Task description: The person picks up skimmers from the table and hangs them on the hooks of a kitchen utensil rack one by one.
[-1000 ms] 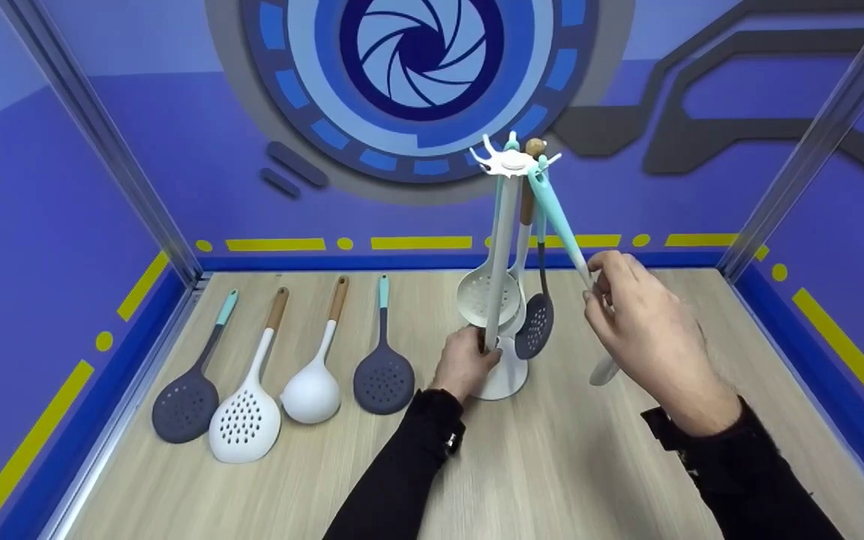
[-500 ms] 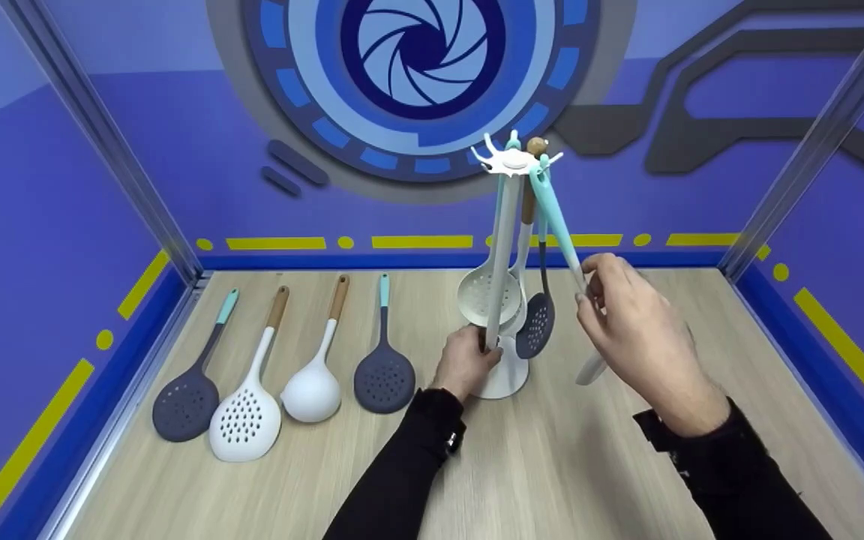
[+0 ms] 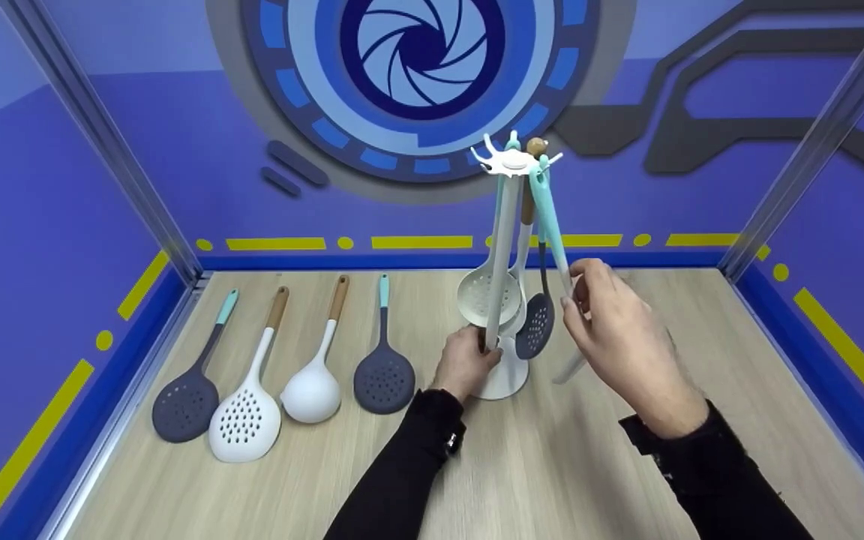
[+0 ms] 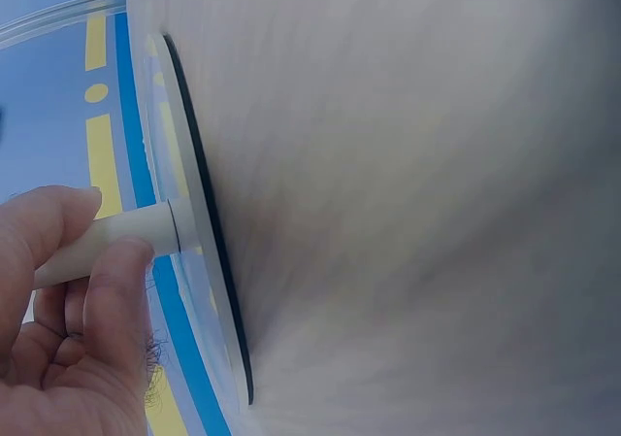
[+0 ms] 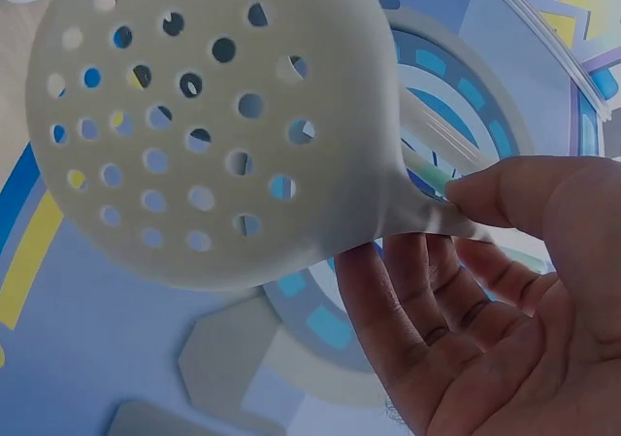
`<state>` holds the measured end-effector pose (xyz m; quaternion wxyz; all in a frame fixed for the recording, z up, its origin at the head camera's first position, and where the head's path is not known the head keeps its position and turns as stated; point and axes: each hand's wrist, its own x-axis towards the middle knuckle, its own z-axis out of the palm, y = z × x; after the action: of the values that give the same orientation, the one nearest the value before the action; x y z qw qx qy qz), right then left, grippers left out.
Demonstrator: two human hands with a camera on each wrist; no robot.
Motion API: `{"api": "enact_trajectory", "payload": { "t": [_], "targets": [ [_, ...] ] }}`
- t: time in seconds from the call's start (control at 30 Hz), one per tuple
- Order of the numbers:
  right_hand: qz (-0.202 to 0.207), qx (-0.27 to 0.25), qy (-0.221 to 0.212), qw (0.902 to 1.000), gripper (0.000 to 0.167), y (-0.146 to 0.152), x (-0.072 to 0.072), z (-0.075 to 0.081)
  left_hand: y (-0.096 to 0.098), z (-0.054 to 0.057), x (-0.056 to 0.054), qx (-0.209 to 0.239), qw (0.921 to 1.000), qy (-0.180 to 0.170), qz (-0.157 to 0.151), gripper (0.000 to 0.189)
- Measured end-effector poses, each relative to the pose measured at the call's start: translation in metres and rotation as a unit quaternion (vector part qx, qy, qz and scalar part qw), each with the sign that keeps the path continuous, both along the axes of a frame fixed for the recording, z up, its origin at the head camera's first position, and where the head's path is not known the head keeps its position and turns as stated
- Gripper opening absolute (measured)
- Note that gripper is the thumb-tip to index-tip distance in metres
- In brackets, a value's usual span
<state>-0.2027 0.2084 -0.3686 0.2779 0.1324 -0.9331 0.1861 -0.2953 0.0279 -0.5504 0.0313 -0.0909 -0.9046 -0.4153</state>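
My left hand (image 3: 463,362) grips the pole of a white utensil stand (image 3: 504,381) low down, just above its round base. In the left wrist view, thumb and fingers close round the pole (image 4: 150,226). My right hand (image 3: 623,337) pinches the neck of a white skimmer with a teal handle (image 3: 547,210). The handle's top is at a hook of the stand's crown (image 3: 513,162), and it slants down to the right. In the right wrist view the skimmer's round perforated head (image 5: 340,193) shows in full. My hand partly covers it in the head view.
On the stand hang a pale perforated ladle (image 3: 477,296), a dark slotted spoon (image 3: 535,330) and a wooden-handled utensil (image 3: 527,206). Left on the table lie a dark turner (image 3: 184,405), a white slotted turner (image 3: 244,442), a white ladle (image 3: 312,394) and a dark skimmer (image 3: 385,401).
My right hand has moved left toward the stand, swinging the skimmer inward so its handle hangs steeper. Its head looks narrower in the head view. The left hand stays on the pole.
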Motion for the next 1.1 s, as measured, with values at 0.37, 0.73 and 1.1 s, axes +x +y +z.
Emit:
{"api": "enact_trajectory", "payload": {
  "t": [0.37,0.73,1.1],
  "targets": [
    [-0.003,-0.014,0.008,0.9999,0.034,-0.008,-0.001,-0.01,0.0,0.001,0.002,0.006,1.0,0.007,-0.002,0.02],
    [-0.001,-0.031,0.011,0.9995,0.035,-0.014,-0.004,-0.017,0.0,0.001,0.002,0.002,1.0,0.001,0.003,0.019],
    [0.009,-0.055,-0.015,0.9983,0.035,-0.02,-0.004,-0.023,-0.001,0.0,0.001,0.0,0.9999,0.015,-0.003,0.018]
  ]
}}
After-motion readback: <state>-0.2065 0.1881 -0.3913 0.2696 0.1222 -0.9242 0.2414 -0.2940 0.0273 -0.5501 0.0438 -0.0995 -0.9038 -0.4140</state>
